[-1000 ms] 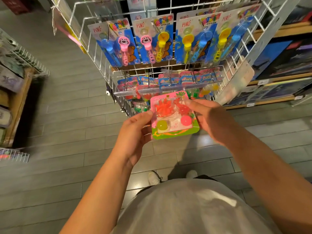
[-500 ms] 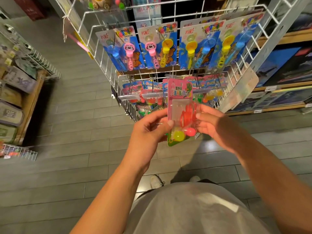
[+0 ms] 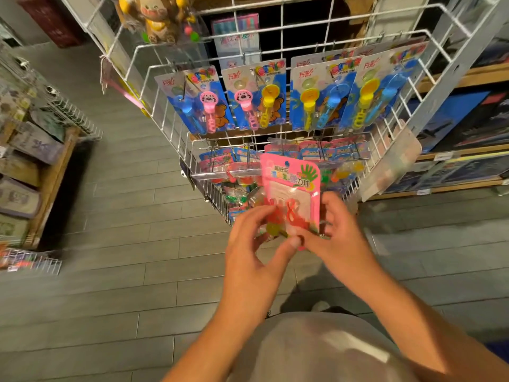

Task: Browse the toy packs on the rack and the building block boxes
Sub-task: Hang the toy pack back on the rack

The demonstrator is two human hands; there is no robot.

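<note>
A pink blister toy pack [image 3: 291,181] with a green hand print and red sticky-hand toys stands upright in front of the white wire rack's [image 3: 278,28] lower basket. My left hand [image 3: 252,245] pinches its lower left part between thumb and fingers. My right hand [image 3: 340,234] grips its lower right edge. Blue bubble-wand packs [image 3: 260,99] hang in a row on the rack above. More pink and blue packs [image 3: 334,150] hang just behind the held one. Dark building block boxes [image 3: 468,121] lie on the wooden shelves at the right.
A plush monkey toy pack [image 3: 157,19] hangs at the rack's top left. A wooden shelf with boxed goods [image 3: 30,150] and a small wire basket [image 3: 30,260] stand at the left. Grey plank floor [image 3: 115,285] spreads between them. A clear price-tag holder [image 3: 391,166] sticks out at the rack's right.
The pack has turned from lying flat on its side to standing upright and has risen toward the lower basket. Both hands shifted down to its bottom part.
</note>
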